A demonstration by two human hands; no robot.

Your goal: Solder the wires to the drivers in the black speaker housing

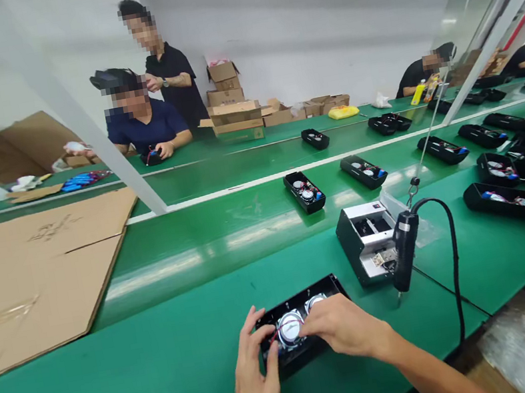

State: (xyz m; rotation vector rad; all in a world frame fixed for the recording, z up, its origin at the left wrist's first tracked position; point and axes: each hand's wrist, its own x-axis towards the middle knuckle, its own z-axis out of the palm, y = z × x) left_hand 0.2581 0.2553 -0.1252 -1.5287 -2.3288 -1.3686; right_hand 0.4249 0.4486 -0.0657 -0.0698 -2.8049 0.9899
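Note:
On the green bench in front of me lies a black speaker housing (310,352), open side up and tilted slightly. Inside it sit two round silver speaker drivers, the nearer driver (291,329) fully in sight and the other driver (315,301) partly behind my right hand. My left hand (253,360) curls around the housing's left end, thumb and fingers over its rim. A thin red and black wire (277,333) crosses the left driver toward my right fingertips. My right hand (341,326) is closed in a pinch above the drivers, seemingly on that wire.
Right of the housing stands a black and white screw feeder (369,242), with a hanging electric screwdriver (404,253) before it. Similar housings (305,191) sit on the belt and crowd the right side. Flat cardboard (39,283) lies left. Co-workers (141,116) are across the line.

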